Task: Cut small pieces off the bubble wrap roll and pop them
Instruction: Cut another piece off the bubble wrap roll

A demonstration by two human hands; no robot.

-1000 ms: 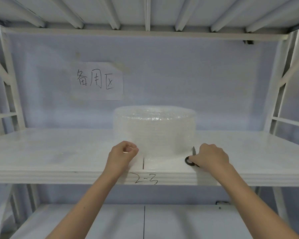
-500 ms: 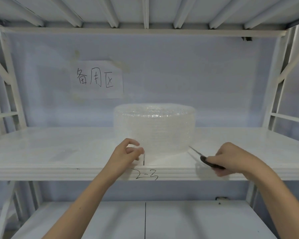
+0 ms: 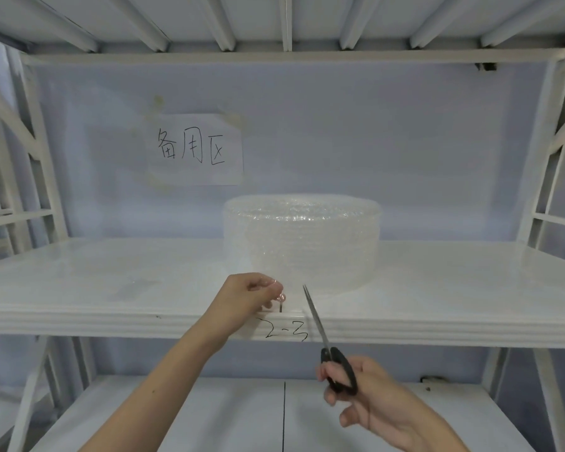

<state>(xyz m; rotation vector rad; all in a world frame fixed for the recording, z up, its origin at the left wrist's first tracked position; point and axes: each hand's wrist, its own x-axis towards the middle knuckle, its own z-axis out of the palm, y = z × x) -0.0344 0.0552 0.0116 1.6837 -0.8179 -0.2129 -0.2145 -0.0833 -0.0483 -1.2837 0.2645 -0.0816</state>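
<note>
A wide roll of clear bubble wrap [image 3: 302, 243] stands on the white middle shelf [image 3: 111, 288], right of centre. My left hand [image 3: 246, 295] rests at the shelf's front edge, just left of the roll's base, fingers pinched on the loose clear end of the wrap. My right hand [image 3: 359, 389] is below and in front of the shelf, gripping the black handles of a pair of scissors [image 3: 320, 331]. The blades are together and point up and away, their tip close to the roll's lower front.
The shelf's front edge bears a handwritten "2-3" [image 3: 286, 332]. A paper sign [image 3: 193, 150] hangs on the back wall. White frame uprights [image 3: 548, 151] stand at both sides, a lower shelf [image 3: 209, 415] lies beneath, and ribs of the upper shelf run overhead.
My right hand has lifted the scissors off the shelf and drawn them back and down, blades now pointing at the roll. My left hand has stayed at the wrap's loose end.
</note>
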